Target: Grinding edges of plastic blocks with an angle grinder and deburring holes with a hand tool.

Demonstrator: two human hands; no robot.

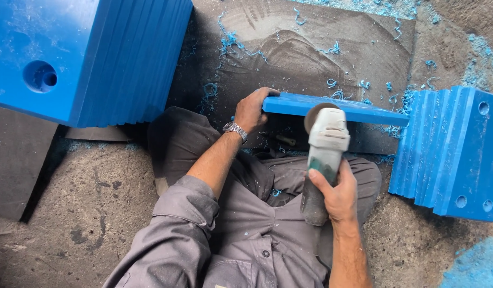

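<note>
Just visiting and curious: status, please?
Left hand grips blue plastic slab. Right hand grips angle grinder, disc at slab edge. Blue shavings scattered around.

The blue plastic slab (337,108) is looking smooth and matt; beside it, the grinder (325,154) is showing a dusty, scuffed pale plastic body. Curly blue plastic shavings (230,42) are littering the rough grey floor (97,213) behind the slab.

Person wears a grey work shirt (203,250) w/ buttons, sleeves rolled up past the elbows. Grey pants (187,138), a bit dusty. Silver metal watch (235,129) on left wrist. No gloves on.
</note>
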